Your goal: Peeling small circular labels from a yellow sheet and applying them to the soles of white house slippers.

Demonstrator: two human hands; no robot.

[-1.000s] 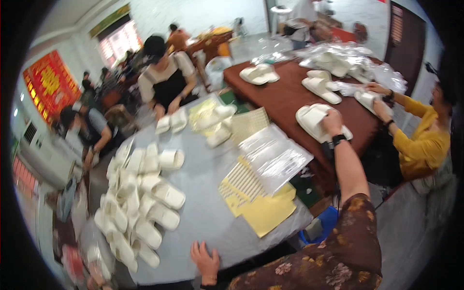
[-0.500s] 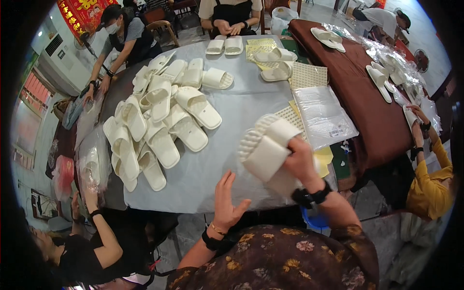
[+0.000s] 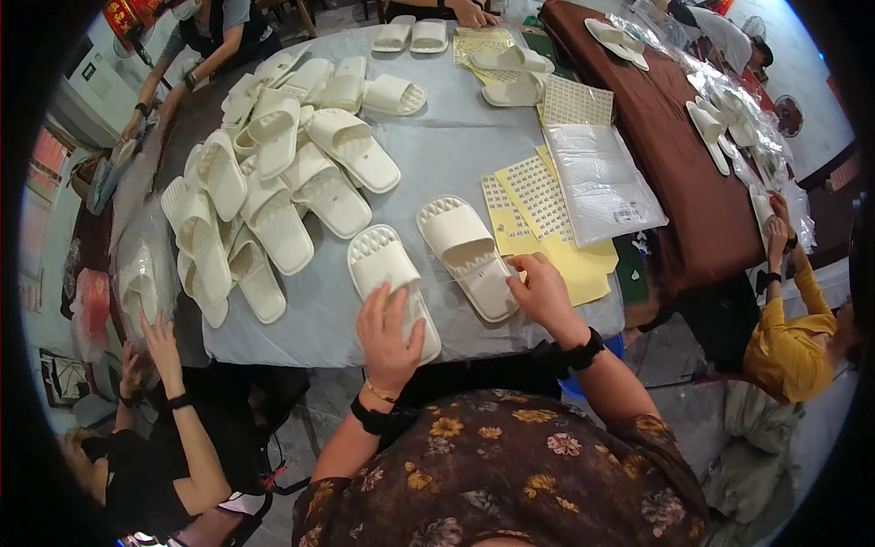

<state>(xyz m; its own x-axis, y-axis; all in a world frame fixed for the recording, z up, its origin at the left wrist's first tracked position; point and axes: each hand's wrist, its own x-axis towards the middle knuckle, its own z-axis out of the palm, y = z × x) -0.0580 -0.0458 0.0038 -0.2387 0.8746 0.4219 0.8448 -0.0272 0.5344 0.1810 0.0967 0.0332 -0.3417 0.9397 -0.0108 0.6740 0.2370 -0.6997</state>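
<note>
Two white slippers lie side by side near the tabletop's (image 3: 437,164) edge, soles down, toes pointing far, probably laid out as a pair so both are easy to get at. The left hand (image 3: 390,333) rests flat and open on the heel of the left slipper (image 3: 392,287), looks like it's just steadying it. The right hand (image 3: 544,294) sits at the heel of the right slipper (image 3: 469,255), fingers curled and pinched at something small I can't make out, right next to the yellow sticker sheets (image 3: 547,219). The big slipper pile (image 3: 264,182) is off to the far left. Half a second ago the right hand was holding both slippers up off the tabletop with the left hand open below; now they're down and spread apart.
</note>
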